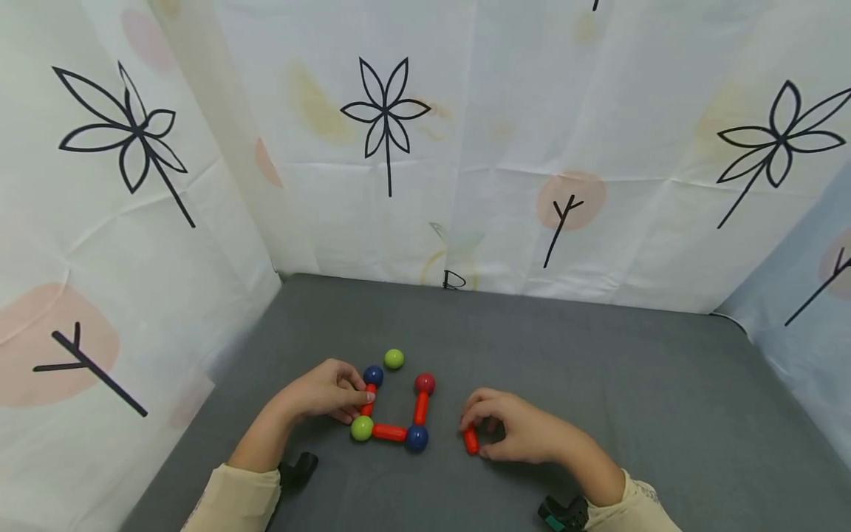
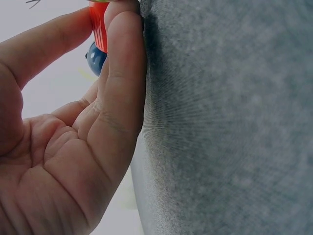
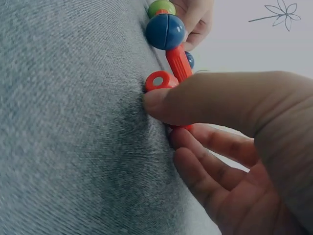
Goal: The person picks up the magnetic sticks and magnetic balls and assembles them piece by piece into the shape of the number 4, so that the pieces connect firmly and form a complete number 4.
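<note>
A U-shaped figure of magnetic rods and balls lies on the grey table. My left hand (image 1: 329,391) pinches its left red rod (image 1: 368,408) between thumb and fingers. That rod joins a blue ball (image 1: 373,375) to a green ball (image 1: 362,428). A bottom red rod (image 1: 389,432) runs to a second blue ball (image 1: 417,438), and another red rod (image 1: 422,408) leads up to a red ball (image 1: 425,383). Right of the figure and apart from it, my right hand (image 1: 515,427) pinches a loose red rod (image 1: 470,441); its silvery end (image 3: 158,81) shows in the right wrist view.
A loose green ball (image 1: 394,359) lies behind the figure. Grey cloth covers the table (image 1: 598,362). White printed curtains (image 1: 492,148) stand at the back and both sides. Dark straps with devices (image 1: 564,513) sit at the wrists.
</note>
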Motion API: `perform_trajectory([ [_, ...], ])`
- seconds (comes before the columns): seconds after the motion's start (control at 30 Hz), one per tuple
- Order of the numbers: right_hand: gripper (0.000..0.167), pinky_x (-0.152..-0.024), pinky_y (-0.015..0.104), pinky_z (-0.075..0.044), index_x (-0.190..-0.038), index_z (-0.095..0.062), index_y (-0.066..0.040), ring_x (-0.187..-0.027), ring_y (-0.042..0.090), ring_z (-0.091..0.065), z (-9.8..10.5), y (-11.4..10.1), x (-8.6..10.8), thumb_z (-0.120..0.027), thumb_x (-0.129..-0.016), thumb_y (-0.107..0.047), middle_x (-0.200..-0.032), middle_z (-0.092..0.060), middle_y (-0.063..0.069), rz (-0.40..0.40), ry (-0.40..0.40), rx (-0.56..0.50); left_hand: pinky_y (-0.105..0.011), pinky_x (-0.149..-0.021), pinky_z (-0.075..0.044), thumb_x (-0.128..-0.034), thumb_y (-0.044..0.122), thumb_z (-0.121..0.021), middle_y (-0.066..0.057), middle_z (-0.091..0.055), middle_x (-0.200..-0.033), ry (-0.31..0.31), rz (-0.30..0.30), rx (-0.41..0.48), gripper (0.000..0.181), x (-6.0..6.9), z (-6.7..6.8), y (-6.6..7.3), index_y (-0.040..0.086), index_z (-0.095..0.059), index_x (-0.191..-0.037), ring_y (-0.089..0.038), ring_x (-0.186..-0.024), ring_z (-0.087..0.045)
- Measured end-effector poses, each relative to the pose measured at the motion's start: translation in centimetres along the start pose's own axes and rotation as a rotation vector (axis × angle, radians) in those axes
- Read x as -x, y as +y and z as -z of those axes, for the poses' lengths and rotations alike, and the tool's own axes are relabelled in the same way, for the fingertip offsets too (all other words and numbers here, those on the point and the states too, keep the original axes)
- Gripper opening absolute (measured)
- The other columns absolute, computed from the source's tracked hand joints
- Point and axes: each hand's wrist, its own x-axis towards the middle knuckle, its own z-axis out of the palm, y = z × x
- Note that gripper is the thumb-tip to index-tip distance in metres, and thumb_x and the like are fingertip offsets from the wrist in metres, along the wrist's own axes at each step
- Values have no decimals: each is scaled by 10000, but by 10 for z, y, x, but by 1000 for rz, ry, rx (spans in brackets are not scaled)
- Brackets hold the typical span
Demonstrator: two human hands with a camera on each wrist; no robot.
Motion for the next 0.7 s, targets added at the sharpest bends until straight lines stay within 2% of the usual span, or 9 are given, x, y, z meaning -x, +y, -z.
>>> perform_trajectory([
  [0.2, 295, -911, 295, -571, -1144, -763, -194, -1033, 173, -636, -2, 0, -2, -885, -875, -187, -1203, -631, -10, 13, 39, 10, -382, -707, -659, -962, 190, -796, -101, -753, -842, 5, -2, -9, 257, 0, 0, 1, -21, -677, -1047, -188, -705, -722],
  [0.47, 296, -906, 283, -576, -1126, -762, -221, -1019, 125, -628, -9, -5, -3, -877, -866, -140, -1157, -608, -49, 3, 73, 67, -375, -703, -657, -961, 194, -798, -99, -752, -844, 7, 5, -17, 256, -1, -1, 0, -14, -678, -1047, -182, -702, -721],
  [0.7, 290, -902, 259, -573, -1170, -740, -241, -993, 92, -625, -24, -14, -8, -842, -903, -194, -1095, -600, -82, 51, 62, 85, -366, -691, -655, -957, 197, -804, -90, -746, -827, 17, 8, -26, 247, -1, -2, 0, -7, -686, -1032, -175, -688, -715],
])
